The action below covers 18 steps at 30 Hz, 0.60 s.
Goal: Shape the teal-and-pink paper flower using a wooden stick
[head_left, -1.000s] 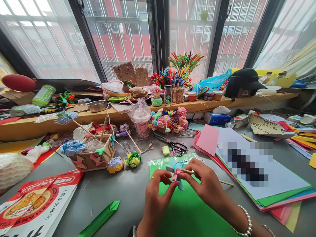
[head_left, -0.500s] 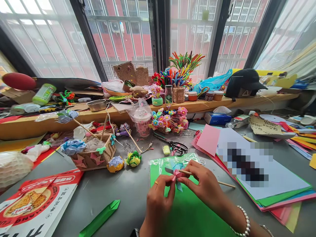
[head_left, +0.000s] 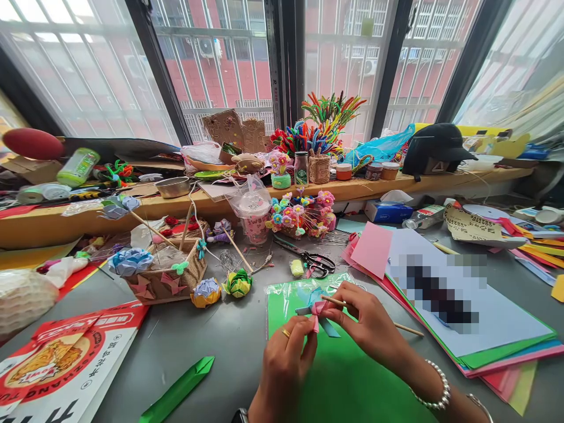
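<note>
My left hand (head_left: 286,355), a ring on one finger, pinches a small folded paper piece (head_left: 317,309) of pink with blue strips sticking out. My right hand (head_left: 363,317) is closed around a thin wooden stick (head_left: 408,330). One end of the stick reaches the pink paper and the other comes out past the hand. The right thumb and fingertip also lie at the edge of the pink paper. Both hands are above a green sheet (head_left: 352,376) in a clear sleeve. Light blue paper (head_left: 311,295) shows just behind the folded piece.
Black-handled scissors (head_left: 319,264) lie beyond the sleeve. A stack of coloured paper (head_left: 493,305) is at right, a folded green strip (head_left: 178,390) at left. A cardboard basket (head_left: 163,282) with paper flowers stands behind, beside a pink cup (head_left: 254,226).
The folded paper has turned a little in my fingers, so its blue strips point differently. The stick and right hand have shifted slightly.
</note>
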Available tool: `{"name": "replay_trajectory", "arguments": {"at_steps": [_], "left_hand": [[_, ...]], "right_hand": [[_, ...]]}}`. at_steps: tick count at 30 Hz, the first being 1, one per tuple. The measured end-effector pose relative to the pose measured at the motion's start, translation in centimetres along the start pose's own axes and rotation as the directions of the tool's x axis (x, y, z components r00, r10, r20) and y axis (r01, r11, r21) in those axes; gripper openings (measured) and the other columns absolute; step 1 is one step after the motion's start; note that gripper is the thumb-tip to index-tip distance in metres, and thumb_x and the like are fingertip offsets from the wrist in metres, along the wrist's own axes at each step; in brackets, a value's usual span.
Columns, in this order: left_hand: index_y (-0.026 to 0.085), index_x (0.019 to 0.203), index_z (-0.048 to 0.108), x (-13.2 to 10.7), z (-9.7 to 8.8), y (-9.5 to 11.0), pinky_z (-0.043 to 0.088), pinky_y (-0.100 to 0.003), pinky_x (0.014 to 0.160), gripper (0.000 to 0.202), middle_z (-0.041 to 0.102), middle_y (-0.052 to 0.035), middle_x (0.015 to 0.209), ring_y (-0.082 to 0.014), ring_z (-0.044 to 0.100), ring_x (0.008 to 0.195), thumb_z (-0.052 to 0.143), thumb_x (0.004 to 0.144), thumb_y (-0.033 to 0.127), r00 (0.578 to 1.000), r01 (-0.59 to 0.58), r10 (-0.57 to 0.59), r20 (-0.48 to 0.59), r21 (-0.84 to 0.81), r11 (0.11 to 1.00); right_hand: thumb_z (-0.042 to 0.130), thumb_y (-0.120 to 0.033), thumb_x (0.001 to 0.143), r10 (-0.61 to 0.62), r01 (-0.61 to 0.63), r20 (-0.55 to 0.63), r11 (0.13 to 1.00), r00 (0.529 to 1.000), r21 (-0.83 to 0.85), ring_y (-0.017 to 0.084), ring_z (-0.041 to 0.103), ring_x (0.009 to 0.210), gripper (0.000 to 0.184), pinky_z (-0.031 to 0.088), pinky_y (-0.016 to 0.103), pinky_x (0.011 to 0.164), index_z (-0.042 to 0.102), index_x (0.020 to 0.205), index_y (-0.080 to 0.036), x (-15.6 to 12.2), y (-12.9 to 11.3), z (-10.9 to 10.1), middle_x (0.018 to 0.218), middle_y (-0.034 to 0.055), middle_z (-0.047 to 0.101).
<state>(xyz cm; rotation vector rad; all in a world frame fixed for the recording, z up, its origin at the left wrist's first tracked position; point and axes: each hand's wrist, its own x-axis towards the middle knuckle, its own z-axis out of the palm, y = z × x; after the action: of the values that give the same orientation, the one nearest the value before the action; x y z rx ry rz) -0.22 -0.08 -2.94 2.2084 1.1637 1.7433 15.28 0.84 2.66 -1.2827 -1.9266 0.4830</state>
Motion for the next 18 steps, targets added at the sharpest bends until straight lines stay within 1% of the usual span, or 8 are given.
{"name": "replay_trajectory", "arguments": {"at_steps": [2, 6, 9, 10, 11, 13, 15, 18], "left_hand": [[0.026, 0.088, 0.061, 0.0, -0.17, -0.07, 0.049, -0.026, 0.063, 0.025, 0.069, -0.0023, 0.074, -0.0172, 0.064, 0.066, 0.054, 0.076, 0.005, 1.0, -0.016, 0.016, -0.005, 0.025, 1.0], [0.025, 0.091, 0.061, 0.05, -0.39, -0.36, 0.05, -0.024, 0.063, 0.028, 0.07, -0.0029, 0.074, -0.0168, 0.065, 0.066, 0.056, 0.074, 0.004, 0.992, -0.126, 0.124, 0.024, 0.106, 0.986], [0.023, 0.088, 0.061, 0.2, -0.41, -0.41, 0.051, -0.023, 0.06, 0.023, 0.069, -0.0034, 0.072, -0.0165, 0.065, 0.063, 0.057, 0.074, 0.005, 0.988, -0.151, 0.153, -0.004, 0.154, 0.976], [0.022, 0.087, 0.061, 0.27, -0.43, -0.38, 0.051, -0.023, 0.06, 0.02, 0.069, -0.0036, 0.071, -0.0164, 0.065, 0.063, 0.056, 0.075, 0.006, 0.986, -0.159, 0.164, -0.018, 0.174, 0.972], [0.02, 0.087, 0.06, 0.36, -0.47, -0.32, 0.051, -0.023, 0.059, 0.019, 0.069, -0.0039, 0.07, -0.0159, 0.065, 0.063, 0.056, 0.076, 0.006, 0.98, -0.194, 0.199, -0.007, 0.19, 0.962], [0.017, 0.087, 0.059, 0.53, -0.59, -0.22, 0.052, -0.022, 0.06, 0.016, 0.069, -0.005, 0.071, -0.0149, 0.065, 0.063, 0.057, 0.075, 0.005, 0.959, -0.283, 0.278, 0.055, 0.239, 0.929], [0.014, 0.087, 0.058, 0.64, -0.69, -0.15, 0.053, -0.021, 0.06, 0.015, 0.069, -0.0062, 0.071, -0.0145, 0.065, 0.064, 0.056, 0.076, 0.005, 0.942, -0.335, 0.324, 0.086, 0.269, 0.903], [0.012, 0.087, 0.058, 0.65, -0.67, -0.13, 0.053, -0.022, 0.058, 0.012, 0.068, -0.0064, 0.069, -0.0142, 0.065, 0.062, 0.053, 0.079, 0.006, 0.933, -0.355, 0.356, 0.045, 0.262, 0.897]], "right_hand": [[0.055, -0.031, 0.083, -0.013, 0.013, 0.008, 1.0, 1.0, 0.002, 0.012, 0.048, 0.056, 0.021, 0.039, 0.022, 0.049, 0.059, 0.067, -0.018, 0.05, 0.08, -0.04, 0.065, -0.0012, 0.051], [0.054, -0.03, 0.084, -0.032, 0.031, 0.019, 0.998, 0.999, 0.062, 0.012, 0.047, 0.059, 0.018, 0.037, 0.022, 0.051, 0.058, 0.071, -0.019, -0.01, 0.06, 0.08, 0.068, -0.0008, 0.051], [0.056, -0.031, 0.083, -0.03, 0.027, 0.026, 0.995, 0.999, 0.099, 0.012, 0.047, 0.061, 0.016, 0.036, 0.022, 0.051, 0.058, 0.072, -0.019, -0.1, -0.08, 0.36, 0.07, -0.0007, 0.051], [0.056, -0.032, 0.083, -0.022, 0.019, 0.022, 0.995, 1.0, 0.101, 0.012, 0.047, 0.06, 0.018, 0.035, 0.022, 0.051, 0.058, 0.071, -0.019, -0.11, -0.12, 0.48, 0.069, -0.0007, 0.051], [0.056, -0.032, 0.083, -0.008, 0.006, 0.012, 0.995, 1.0, 0.101, 0.012, 0.046, 0.06, 0.02, 0.035, 0.022, 0.051, 0.057, 0.069, -0.019, -0.11, -0.16, 0.61, 0.068, -0.0007, 0.051], [0.054, -0.033, 0.084, 0.024, -0.022, -0.011, 0.994, 1.0, 0.103, 0.012, 0.046, 0.059, 0.023, 0.034, 0.022, 0.051, 0.057, 0.066, -0.018, -0.09, -0.21, 0.82, 0.066, -0.0007, 0.051], [0.054, -0.032, 0.084, 0.054, -0.051, -0.022, 0.992, 0.998, 0.112, 0.012, 0.046, 0.059, 0.025, 0.034, 0.022, 0.052, 0.057, 0.064, -0.018, -0.08, -0.26, 0.92, 0.065, -0.0008, 0.05], [0.056, -0.032, 0.083, 0.087, -0.085, -0.012, 0.987, 0.996, 0.138, 0.012, 0.045, 0.058, 0.024, 0.034, 0.022, 0.051, 0.056, 0.064, -0.018, -0.11, -0.35, 0.86, 0.065, -0.0009, 0.05]]}}
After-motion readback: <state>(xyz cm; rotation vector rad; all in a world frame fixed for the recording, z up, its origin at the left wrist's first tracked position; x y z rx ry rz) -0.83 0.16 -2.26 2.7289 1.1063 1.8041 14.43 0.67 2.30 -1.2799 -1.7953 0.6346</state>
